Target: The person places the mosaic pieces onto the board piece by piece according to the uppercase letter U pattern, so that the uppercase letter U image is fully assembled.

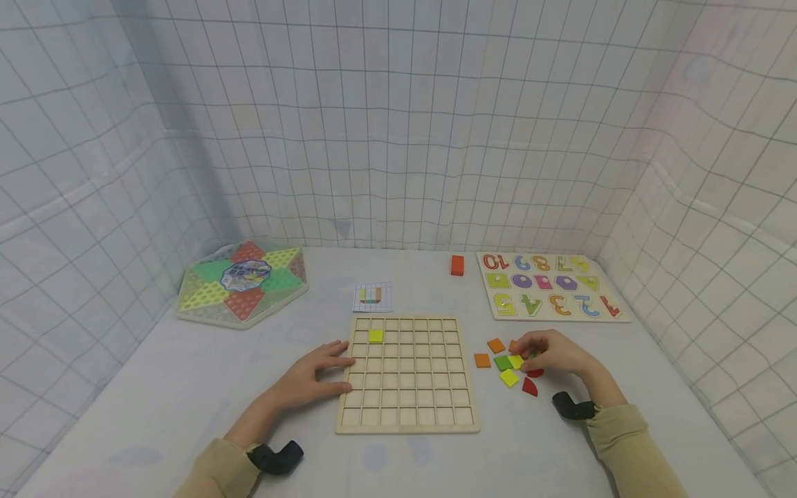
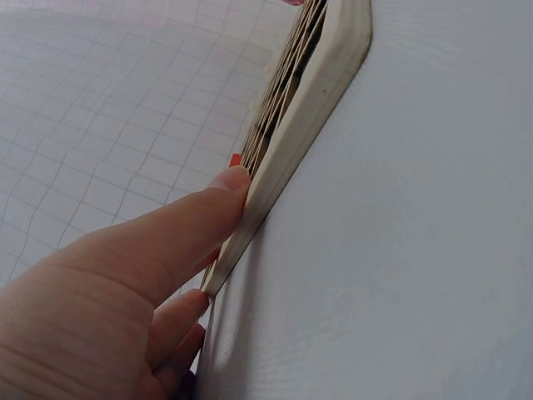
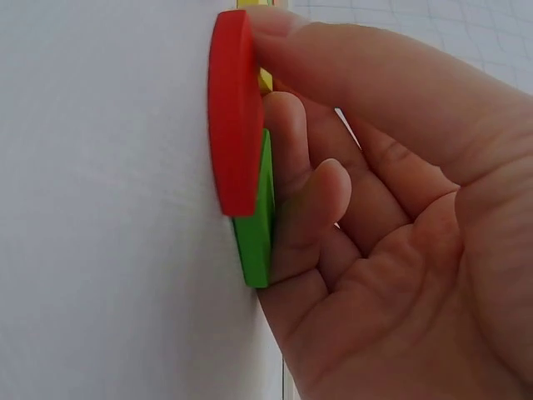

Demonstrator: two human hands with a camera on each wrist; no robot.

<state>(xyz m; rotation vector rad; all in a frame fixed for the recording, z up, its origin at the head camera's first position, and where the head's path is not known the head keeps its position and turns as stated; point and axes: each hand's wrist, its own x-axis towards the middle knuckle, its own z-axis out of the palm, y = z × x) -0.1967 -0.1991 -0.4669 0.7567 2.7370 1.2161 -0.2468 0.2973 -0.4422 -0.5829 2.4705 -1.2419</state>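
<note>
My left hand [image 1: 314, 373] rests at the left edge of a wooden grid board [image 1: 407, 429], fingers spread and fairly straight. In the left wrist view its thumb [image 2: 229, 179] touches the board's rim. One yellow square tile [image 1: 376, 336] sits in an upper-left cell. Right of the board, my right hand [image 1: 554, 351] is over a group of loose tiles, thumb and fingertips at a yellow square tile [image 1: 515, 362]; whether they pinch it is hidden. Beside it lie a green tile [image 1: 502, 363], another yellow tile [image 1: 509, 377], orange tiles [image 1: 482, 360] and red quarter-round pieces [image 1: 530, 386].
Behind the board lies a small pattern card [image 1: 373, 297]. A hexagonal star-patterned game board [image 1: 244, 283] stands back left, a number-and-shape puzzle board [image 1: 554, 287] back right. A red-orange block [image 1: 457, 265] is near the back. Grid-patterned cloth walls [image 1: 398, 138] surround the table.
</note>
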